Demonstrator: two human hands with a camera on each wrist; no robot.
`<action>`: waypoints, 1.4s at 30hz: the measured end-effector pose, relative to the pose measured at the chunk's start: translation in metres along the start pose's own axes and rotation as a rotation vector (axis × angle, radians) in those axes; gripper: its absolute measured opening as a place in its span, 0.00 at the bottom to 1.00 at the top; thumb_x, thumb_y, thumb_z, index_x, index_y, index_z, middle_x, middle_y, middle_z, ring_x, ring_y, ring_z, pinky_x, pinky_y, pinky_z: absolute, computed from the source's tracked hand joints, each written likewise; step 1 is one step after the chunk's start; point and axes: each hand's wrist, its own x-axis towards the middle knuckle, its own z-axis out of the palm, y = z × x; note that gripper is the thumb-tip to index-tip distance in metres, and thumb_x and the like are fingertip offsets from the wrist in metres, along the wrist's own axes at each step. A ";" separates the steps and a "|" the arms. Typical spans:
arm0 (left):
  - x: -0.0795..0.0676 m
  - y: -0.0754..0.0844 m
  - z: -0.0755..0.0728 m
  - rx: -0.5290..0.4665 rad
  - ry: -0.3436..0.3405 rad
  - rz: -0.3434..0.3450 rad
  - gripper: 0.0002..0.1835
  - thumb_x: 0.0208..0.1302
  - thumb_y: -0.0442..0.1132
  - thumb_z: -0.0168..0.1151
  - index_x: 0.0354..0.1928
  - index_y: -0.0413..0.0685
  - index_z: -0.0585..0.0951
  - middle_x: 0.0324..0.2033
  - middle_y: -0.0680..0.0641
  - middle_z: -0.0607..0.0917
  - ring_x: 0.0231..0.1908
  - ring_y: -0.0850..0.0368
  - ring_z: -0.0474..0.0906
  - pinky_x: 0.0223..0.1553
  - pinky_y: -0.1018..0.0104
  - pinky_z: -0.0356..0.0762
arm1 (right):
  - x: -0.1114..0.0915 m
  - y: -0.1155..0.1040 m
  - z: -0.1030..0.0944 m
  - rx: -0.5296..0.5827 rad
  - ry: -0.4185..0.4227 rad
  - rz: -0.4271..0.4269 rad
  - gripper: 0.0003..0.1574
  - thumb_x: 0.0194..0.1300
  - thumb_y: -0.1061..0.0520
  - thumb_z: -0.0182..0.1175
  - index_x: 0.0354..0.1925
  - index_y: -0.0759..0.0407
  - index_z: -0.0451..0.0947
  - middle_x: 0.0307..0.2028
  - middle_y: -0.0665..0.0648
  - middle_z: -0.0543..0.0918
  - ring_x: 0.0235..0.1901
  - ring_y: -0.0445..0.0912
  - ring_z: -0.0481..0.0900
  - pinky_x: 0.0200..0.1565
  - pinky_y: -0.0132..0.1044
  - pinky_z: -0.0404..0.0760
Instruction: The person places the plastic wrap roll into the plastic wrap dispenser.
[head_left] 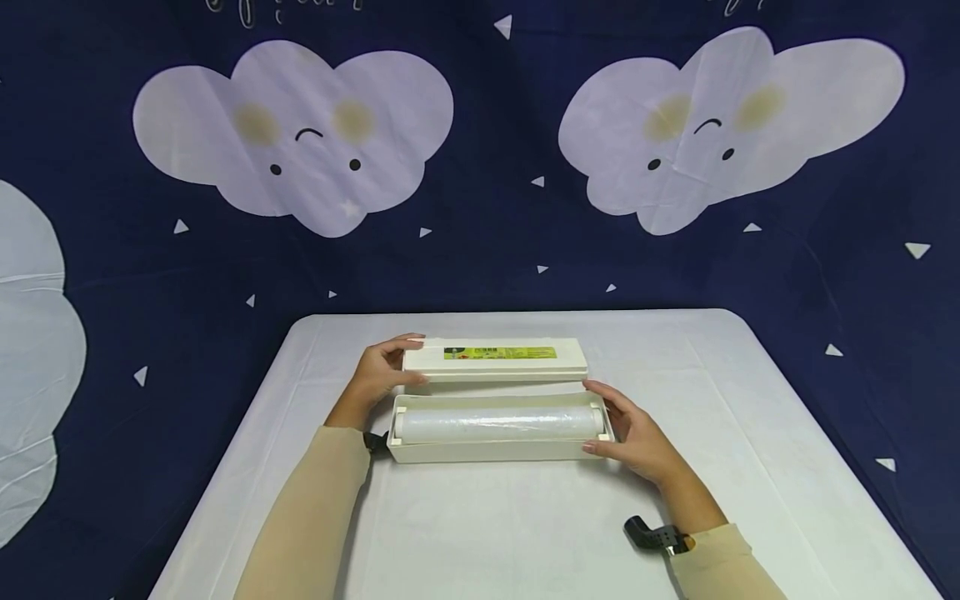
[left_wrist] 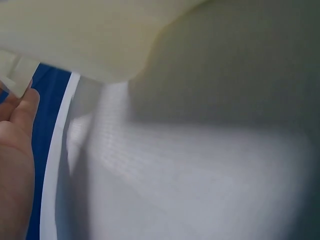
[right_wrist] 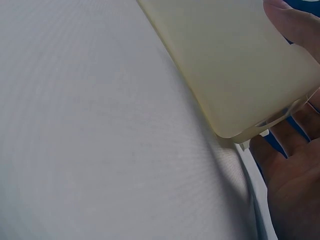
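A long white plastic box (head_left: 498,452) lies across the table with its top off, a roll of cling film (head_left: 498,423) inside it. Just behind the box is its white lid (head_left: 495,367), which bears a yellow-green label (head_left: 500,352). My left hand (head_left: 372,377) grips the lid's left end, thumb at the near edge and fingers at the far edge. At the box's right end, my right hand (head_left: 636,437) holds it with the thumb on the front wall (right_wrist: 235,65) and the fingers round the end. In the left wrist view, only part of the left hand (left_wrist: 15,150) shows.
A white cloth covers the table (head_left: 510,533). Behind it hangs a dark blue curtain (head_left: 495,250) with cloud shapes. A black wrist strap piece (head_left: 652,533) sits by the right sleeve (head_left: 720,562).
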 end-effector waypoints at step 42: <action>-0.014 0.016 -0.005 -0.095 0.073 0.038 0.35 0.39 0.09 0.77 0.56 0.21 0.80 0.64 0.34 0.80 0.63 0.46 0.79 0.61 0.61 0.78 | 0.011 -0.007 -0.012 0.029 0.247 -0.107 0.39 0.62 0.76 0.71 0.68 0.75 0.69 0.66 0.76 0.71 0.68 0.65 0.69 0.70 0.49 0.69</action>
